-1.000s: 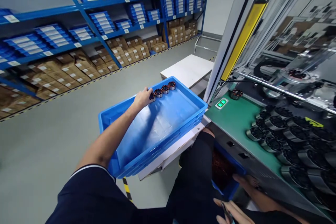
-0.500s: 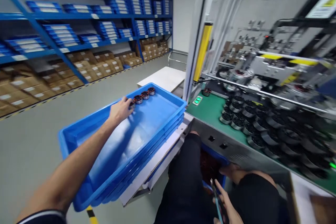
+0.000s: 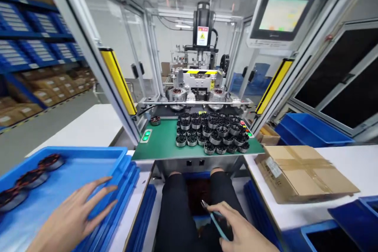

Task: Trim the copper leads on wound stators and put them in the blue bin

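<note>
My left hand (image 3: 78, 212) is over the blue tray (image 3: 85, 152) at the left, fingers spread and holding nothing. Several wound stator cores (image 3: 50, 161) with reddish windings stand in a row along the tray's left side. Low in the middle, over my lap, my right hand (image 3: 236, 220) is closed round a pair of pliers (image 3: 217, 224) with teal handles, their tip pointing up and left. Stacked black and silver cores (image 3: 215, 138) stand on the green mat (image 3: 161, 141) ahead. One core with reddish windings (image 3: 155, 120) sits apart at the mat's back left.
Behind the mat stands a machine (image 3: 199, 82) in a metal frame with yellow side bars and a screen (image 3: 280, 13). A cardboard box (image 3: 307, 173) lies on the right table, near blue bins (image 3: 310, 128). Shelving (image 3: 38, 63) stands far left.
The view has swung right, from the tray and shelves to the machine. My left hand has let go of the core at the row and opened. My right hand still holds the pliers.
</note>
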### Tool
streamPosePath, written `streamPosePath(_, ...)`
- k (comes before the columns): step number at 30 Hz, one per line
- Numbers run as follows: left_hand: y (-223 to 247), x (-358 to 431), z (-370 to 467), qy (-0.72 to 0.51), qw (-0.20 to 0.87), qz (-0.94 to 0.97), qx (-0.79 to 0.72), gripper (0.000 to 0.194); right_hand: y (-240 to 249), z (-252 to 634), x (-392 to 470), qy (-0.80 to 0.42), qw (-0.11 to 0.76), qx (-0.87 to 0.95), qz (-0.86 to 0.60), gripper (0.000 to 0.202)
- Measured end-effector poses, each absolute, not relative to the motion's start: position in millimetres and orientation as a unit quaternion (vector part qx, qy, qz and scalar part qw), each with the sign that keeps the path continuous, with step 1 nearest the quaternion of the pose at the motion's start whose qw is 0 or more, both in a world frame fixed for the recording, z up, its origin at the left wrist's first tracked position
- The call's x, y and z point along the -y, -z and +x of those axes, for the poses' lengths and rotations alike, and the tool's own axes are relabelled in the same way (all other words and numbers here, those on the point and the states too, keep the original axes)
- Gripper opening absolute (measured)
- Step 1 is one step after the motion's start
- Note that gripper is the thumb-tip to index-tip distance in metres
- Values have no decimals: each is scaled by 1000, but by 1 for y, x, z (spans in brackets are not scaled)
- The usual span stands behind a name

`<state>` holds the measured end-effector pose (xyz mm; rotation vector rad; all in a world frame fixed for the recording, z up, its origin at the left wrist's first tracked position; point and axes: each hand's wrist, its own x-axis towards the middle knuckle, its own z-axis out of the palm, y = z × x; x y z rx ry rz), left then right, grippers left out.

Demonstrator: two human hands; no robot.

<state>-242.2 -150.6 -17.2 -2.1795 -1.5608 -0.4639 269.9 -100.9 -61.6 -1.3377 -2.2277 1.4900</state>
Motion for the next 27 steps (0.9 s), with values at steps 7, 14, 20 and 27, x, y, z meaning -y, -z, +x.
streamPosePath(7,24,46,-201,123,50,-851,508,25,-8,290,30,-366,196,825,-384,72)
streamPosePath(14,19,-38,-115,-5,-79,-866,494,14,-78,290,-83,-167,293,856,-391,64)
streamPosePath(20,33,-63,-97,-24,-100,-864,492,7,-63,286,-156,-75,262,850,-451,49)
streamPosePath(27,41,-63,-102,-15,-120,-861,495,9,-57,318,-150,-95,282,836,-462,49)
